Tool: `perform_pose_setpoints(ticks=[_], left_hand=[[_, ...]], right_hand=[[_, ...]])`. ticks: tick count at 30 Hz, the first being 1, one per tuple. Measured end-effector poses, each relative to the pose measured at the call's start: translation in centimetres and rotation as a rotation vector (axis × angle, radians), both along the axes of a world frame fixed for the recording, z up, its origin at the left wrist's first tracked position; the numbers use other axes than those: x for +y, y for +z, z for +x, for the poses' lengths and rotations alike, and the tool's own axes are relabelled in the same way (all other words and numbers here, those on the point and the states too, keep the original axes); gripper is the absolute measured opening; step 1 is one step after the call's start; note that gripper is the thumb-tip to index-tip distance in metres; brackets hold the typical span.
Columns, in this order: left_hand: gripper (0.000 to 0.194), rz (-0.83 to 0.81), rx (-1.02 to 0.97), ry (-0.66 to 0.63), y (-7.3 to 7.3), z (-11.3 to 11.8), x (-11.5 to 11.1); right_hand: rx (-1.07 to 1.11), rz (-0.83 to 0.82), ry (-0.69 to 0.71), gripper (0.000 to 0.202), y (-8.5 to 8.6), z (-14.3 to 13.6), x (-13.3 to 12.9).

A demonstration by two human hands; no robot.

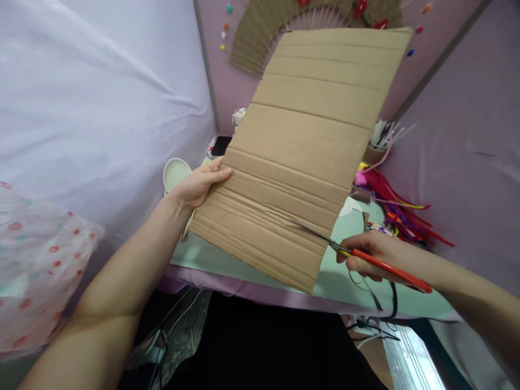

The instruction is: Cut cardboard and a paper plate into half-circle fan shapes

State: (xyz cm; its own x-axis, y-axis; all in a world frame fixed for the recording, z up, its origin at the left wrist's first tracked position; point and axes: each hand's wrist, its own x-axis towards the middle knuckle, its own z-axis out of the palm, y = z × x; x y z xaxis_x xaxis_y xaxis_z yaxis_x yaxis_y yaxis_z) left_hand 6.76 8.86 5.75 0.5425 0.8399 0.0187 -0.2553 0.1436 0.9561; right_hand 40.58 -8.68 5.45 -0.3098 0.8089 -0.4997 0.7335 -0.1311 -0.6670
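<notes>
A large sheet of brown cardboard (300, 135) with creases across it is held up, tilted, above the table. My left hand (203, 181) grips its left edge, thumb on the near face and the other fingers mostly hidden behind. In my right hand (369, 252) is a pair of scissors (385, 267) with orange-red handles. The blades point left and lie over the lower part of the cardboard, near its right edge. Whether the blades are parted is too small to tell.
The pale green table (219, 257) has a scalloped white dish (176, 173) and a phone (221, 145) at the left. Right of the cardboard are colourful pipe cleaners (402, 203), a cup of sticks (376, 151) and a ribbon. A woven fan (252, 40) hangs behind.
</notes>
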Motion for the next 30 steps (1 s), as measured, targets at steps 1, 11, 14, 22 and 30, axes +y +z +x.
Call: perform_pose_setpoints(ticks=[1,11,14,22,30], left_hand=[[0.042,-0.004,0.004,0.001,0.0,-0.1,0.0],[0.056,0.037,0.059,-0.078,-1.4,-0.3,0.1],[0.056,0.057,0.088,-0.079,-1.0,-0.2,-0.6],[0.052,0.022,0.122,-0.07,0.3,-0.3,-1.4],[0.047,0.05,0.199,-0.017,1.8,-0.6,-1.1]], right_hand=[[-0.01,-0.036,-0.023,0.053,0.1,-0.1,-0.1],[0.07,-0.038,-0.036,0.056,-1.5,-0.4,-0.7],[0.065,0.031,0.035,0.064,-1.6,-0.6,-0.7],[0.048,0.009,0.11,0.07,-0.8,-0.8,-0.9],[0.116,0.026,0.088,0.063,-1.0,-1.0,-0.7]])
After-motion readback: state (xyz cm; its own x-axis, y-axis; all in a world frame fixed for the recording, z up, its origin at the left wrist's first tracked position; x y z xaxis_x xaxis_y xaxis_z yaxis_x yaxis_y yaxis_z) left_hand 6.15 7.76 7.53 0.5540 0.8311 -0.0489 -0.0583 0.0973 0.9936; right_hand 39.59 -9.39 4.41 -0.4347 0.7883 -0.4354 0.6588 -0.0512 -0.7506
